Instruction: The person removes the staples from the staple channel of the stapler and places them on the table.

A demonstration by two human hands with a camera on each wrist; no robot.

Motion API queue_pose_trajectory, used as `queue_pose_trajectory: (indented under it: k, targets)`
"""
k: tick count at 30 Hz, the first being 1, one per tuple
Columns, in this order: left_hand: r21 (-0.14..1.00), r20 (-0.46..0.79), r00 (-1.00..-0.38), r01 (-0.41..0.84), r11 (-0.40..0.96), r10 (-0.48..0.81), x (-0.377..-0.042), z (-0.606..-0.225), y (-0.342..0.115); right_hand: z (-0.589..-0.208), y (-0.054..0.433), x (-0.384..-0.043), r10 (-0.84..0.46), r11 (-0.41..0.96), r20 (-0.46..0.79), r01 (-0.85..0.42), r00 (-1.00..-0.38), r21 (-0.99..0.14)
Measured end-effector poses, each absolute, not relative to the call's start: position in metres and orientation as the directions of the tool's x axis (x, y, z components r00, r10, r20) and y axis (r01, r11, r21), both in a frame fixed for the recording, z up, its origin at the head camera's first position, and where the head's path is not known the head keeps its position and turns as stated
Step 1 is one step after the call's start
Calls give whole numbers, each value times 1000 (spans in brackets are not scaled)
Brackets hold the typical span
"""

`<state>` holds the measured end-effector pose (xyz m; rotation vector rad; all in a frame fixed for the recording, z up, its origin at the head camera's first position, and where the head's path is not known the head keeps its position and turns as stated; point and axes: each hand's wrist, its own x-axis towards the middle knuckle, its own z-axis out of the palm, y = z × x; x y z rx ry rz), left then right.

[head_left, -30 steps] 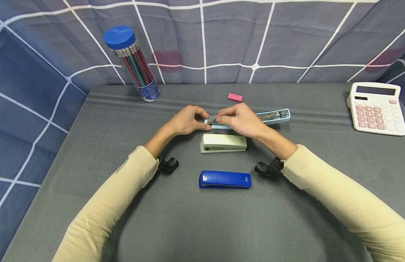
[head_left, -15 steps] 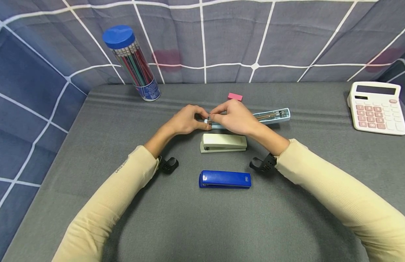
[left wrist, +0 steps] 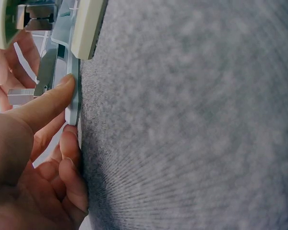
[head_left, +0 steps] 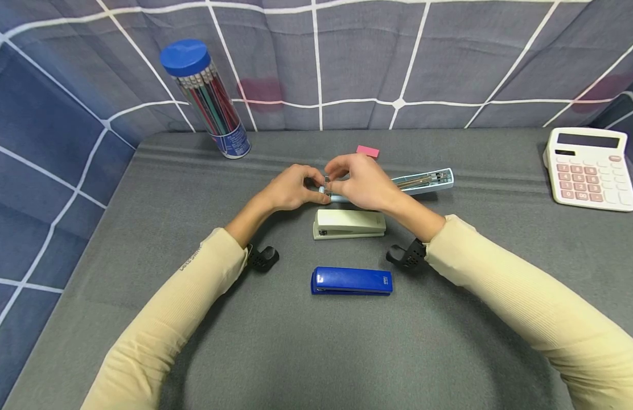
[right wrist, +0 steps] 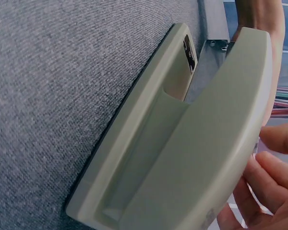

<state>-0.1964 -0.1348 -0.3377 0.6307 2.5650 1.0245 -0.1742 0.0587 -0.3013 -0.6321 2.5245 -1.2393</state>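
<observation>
Fingers (left wrist: 53, 103) grip opened stapler (head_left: 424, 181); head view alone shows blue stapler (head_left: 351, 280).

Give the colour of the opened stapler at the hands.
Pale blue; the stapler shows best in the head view.

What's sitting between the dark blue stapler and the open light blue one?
The cream stapler. The head view shows it between the dark blue stapler and the open light blue stapler.
</observation>
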Motion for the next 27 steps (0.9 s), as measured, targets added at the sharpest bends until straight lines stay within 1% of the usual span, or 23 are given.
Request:
queue_pose_trajectory:
  k: [5,9,17,23,27]
  targets:
    - [715,-124,-858,271,644,499,-197,-337,-134,-300,54,-177,-467,603,-70,-259,-882,-755]
    - [717,-129,-862,261,647,490,-197,-337,-134,-299,51,-178,-460,619,-80,-255,-884,-743]
    - [716,-125,-862,264,646,491,-197,-339,-135,-304,50,-179,-450,630,-44,-282,-892,-723]
    - [735,-104,-858,274,620,503,-196,-338,-135,-303,52,-179,-443,605,-34,-271,-896,-749]
    - [734,-120,-857,264,626,502,-196,-338,-135,-303,54,-180,-458,574,-28,-272,-888,-772]
